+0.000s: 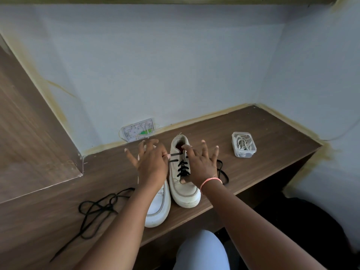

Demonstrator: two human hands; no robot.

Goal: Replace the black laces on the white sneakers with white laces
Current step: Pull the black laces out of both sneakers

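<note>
Loose black lace (93,209) lies on the wooden desk (263,145) beside the unlaced sneaker (157,209). Left hand (150,162) pinches the laced sneaker's (185,190) black lace end (175,154); right hand (200,164) rests on that shoe, fingers spread.

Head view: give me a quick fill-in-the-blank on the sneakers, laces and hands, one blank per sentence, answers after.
1. The right sneaker is still threaded with a lace of the colour ____.
2. The loose black lace lies on the desk to the ____ of the left sneaker.
3. The white laces sit inside a clear plastic ____.
4. The left hand pinches the lace end at the ____ sneaker's top eyelets, while the right hand rests on that shoe.

Answers: black; left; container; right
</note>
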